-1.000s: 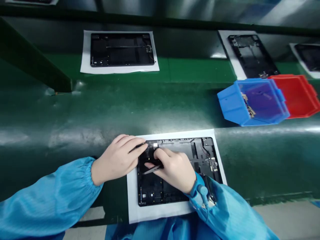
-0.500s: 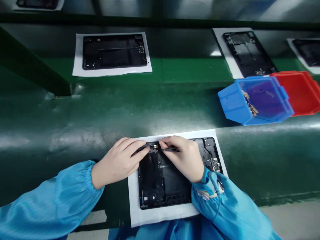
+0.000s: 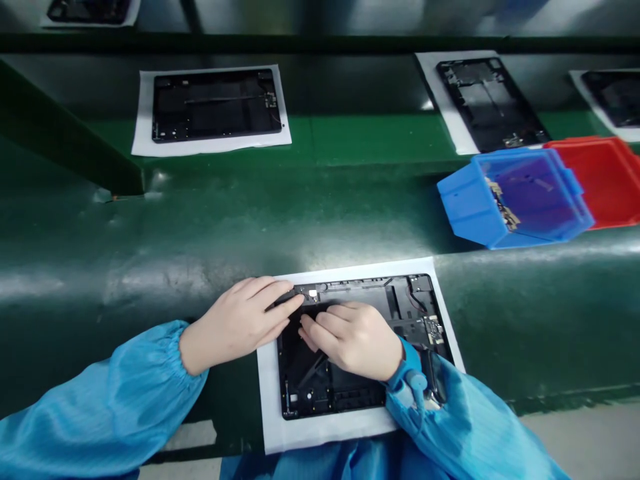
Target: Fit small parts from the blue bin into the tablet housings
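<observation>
A black tablet-like casing (image 3: 350, 393) with small circuit parts lies on a white sheet (image 3: 300, 437) in front of me. My left hand (image 3: 245, 323) rests at its upper left corner, fingers spread a little, fingertips beside a small board with a pale square part (image 3: 313, 294). Over the middle of the casing is my right hand (image 3: 347, 337), its fingers closed around dark tweezers (image 3: 314, 369) whose slim end slants down to the left. A circuit board (image 3: 433, 329) shows at the casing's right side.
A blue bin (image 3: 470, 200) with small parts and a red bin (image 3: 607, 183) stand at the right. Similar casings (image 3: 215, 110) (image 3: 493, 103) lie on white sheets further back. A dark green post (image 3: 75, 133) slants in from the left.
My right hand has moved down and left from the casing's top edge, and the tweezers now point down-left. My left hand has barely moved. The view has shifted slightly.
</observation>
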### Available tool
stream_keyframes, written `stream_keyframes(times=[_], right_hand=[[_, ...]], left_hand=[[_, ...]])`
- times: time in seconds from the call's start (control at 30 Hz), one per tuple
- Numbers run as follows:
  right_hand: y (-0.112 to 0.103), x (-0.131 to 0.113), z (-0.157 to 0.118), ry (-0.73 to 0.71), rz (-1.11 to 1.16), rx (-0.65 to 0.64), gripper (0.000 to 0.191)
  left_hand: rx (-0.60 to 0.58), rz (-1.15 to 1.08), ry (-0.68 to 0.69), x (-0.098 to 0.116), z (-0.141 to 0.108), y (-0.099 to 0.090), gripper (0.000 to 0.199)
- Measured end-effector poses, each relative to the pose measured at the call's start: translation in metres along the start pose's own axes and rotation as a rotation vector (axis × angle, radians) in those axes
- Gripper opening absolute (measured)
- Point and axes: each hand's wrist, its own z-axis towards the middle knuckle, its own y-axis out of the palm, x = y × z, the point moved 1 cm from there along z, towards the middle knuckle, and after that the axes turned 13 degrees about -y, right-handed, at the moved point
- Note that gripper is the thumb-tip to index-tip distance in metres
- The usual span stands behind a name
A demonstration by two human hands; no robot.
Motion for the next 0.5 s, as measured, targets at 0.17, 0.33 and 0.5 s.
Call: stream_keyframes(times=[0.17, 0.33, 0.5], right_hand=[[-0.003, 0.002, -0.001, -0.046, 0.099, 0.127, 0.015], [-0.029, -0.005, -0.013, -0.105, 0.024, 0.189, 0.011], [-0.1, -0.008, -0.052, 0.281, -0.049, 0.296, 0.016]], left_hand=[[0.023, 0.036, -0.007, 0.002, 0.002, -0.001, 0.031], [0.073, 0.053, 0.018, 0.0, 0.002, -0.002, 0.03], [0.011, 0.063, -0.015, -0.002, 0.001, -0.001, 0.034]])
